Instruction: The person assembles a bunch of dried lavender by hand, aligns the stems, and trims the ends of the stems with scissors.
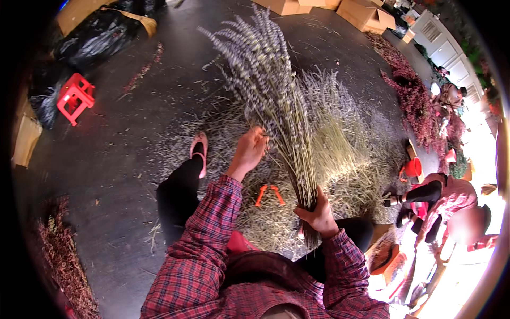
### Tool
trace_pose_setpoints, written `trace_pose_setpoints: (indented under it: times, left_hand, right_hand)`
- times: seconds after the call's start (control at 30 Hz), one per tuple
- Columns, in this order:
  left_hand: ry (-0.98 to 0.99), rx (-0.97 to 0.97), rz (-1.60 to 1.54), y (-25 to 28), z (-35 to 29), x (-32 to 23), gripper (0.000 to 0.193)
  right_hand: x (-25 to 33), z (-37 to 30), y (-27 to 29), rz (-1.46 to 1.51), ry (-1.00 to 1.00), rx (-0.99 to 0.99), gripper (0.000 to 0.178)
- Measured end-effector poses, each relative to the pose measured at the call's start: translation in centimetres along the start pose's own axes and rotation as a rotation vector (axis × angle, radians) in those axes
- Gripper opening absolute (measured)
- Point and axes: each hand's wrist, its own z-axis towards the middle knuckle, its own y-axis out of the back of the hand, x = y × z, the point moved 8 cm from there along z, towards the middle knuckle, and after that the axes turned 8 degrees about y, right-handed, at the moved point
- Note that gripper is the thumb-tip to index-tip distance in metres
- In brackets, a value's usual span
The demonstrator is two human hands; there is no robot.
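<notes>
A long bunch of dried lavender [287, 117] stands slantwise before me, its purple-grey flower heads at the far end. My right hand [320, 213] is wrapped round its bare stems near their cut ends. At the left edge of the bunch, my left hand [251, 150] has its fingers pinched together; whatever is between them is too small to make out. Below it, an orange V-shaped tool [270, 195], perhaps a pair of shears, lies on loose stems. Beyond my right hand a heap of lavender [337, 127] rests on the floor.
A red plastic stool [76, 98] stands at the left beside black plastic bags [95, 45]. Cardboard boxes [365, 15] are at the back. Dark red dried stalks [406, 90] line the right side, where a co-worker [451, 202] sits near a red bucket [413, 167].
</notes>
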Motion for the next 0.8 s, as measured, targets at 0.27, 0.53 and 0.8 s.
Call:
trace_pose_setpoints:
  times: [0.27,0.53,0.8]
  left_hand:
    - [0.152,0.35,-0.479,0.1,-11.0,1.5,0.03]
    - [0.112,0.21,-0.113,-1.6,-12.1,2.3,0.064]
    - [0.141,0.227,-0.837,-5.1,-11.6,6.5,0.054]
  right_hand:
    - [-0.2,-3.6,-1.5,-0.308,0.109,-0.007,0.071]
    - [-3.1,-3.1,-3.2,-0.494,0.155,-0.089,0.069]
    - [-2.6,-1.6,-7.1,-0.59,0.32,-0.079,0.068]
